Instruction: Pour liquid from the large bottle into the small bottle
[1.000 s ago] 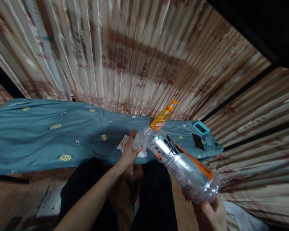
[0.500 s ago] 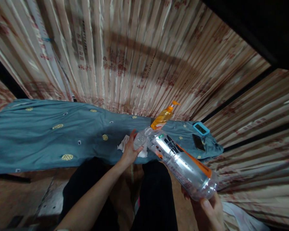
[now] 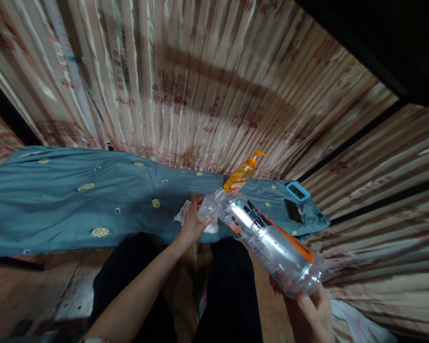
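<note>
Head view gives us one large clear plastic bottle with a silver, black and orange label (image 3: 271, 238), slanting above the near edge of one blue-green cloth-covered surface (image 3: 57, 200), its base towards the lower right. Our right hand (image 3: 314, 312) has its fingers closed round that base, thumb on top; most of those fingers are hidden behind the bottle. Our left hand (image 3: 193, 224) curls its fingers, thumb apart, round one clear rounded plastic piece (image 3: 209, 207), and we cannot tell whether that is a separate vessel or the bottle's own top. Beneath the left hand lies crumpled white tissue (image 3: 182, 211), mostly covered, so we cannot count its sheets. Just beyond the bottle's upper end we see one amber pump bottle with an orange top (image 3: 240, 176), its foot hard to make out. Near the surface's right end lie one dark flat phone (image 3: 293, 211) and one light-blue-framed device with a dark panel (image 3: 297, 191), its kind unclear. Two black-trousered legs (image 3: 232, 290) and one pale cloth (image 3: 359, 321) are cut off by the lower edge
</note>
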A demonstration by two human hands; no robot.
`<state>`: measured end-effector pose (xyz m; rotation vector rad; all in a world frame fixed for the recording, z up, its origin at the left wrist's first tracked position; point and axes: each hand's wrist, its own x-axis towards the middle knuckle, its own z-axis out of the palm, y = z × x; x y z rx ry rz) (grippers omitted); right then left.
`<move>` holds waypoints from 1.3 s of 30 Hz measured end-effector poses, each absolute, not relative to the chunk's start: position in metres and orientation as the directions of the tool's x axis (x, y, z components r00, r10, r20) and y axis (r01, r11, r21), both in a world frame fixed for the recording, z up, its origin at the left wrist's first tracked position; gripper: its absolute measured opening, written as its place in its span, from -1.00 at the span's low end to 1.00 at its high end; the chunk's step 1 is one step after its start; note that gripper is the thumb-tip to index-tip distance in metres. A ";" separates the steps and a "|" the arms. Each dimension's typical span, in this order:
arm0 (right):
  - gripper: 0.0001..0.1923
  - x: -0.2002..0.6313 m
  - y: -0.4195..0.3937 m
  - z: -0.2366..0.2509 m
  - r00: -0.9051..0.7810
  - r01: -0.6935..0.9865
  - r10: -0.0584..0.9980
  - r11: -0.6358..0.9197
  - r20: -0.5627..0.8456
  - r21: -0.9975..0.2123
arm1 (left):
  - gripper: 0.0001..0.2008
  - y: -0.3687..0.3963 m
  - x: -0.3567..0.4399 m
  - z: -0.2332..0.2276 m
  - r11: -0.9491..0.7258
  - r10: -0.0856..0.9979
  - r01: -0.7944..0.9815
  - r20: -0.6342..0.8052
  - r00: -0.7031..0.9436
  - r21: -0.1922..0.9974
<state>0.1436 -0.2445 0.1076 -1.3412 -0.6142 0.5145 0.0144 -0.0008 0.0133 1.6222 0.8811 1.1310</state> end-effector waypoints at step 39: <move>-0.42 0.155 -0.248 0.109 0.727 0.046 0.674 0.143 0.131 -0.989 | -0.04 -0.001 0.014 0.012 -0.327 0.896 0.062 0.288 0.337 0.943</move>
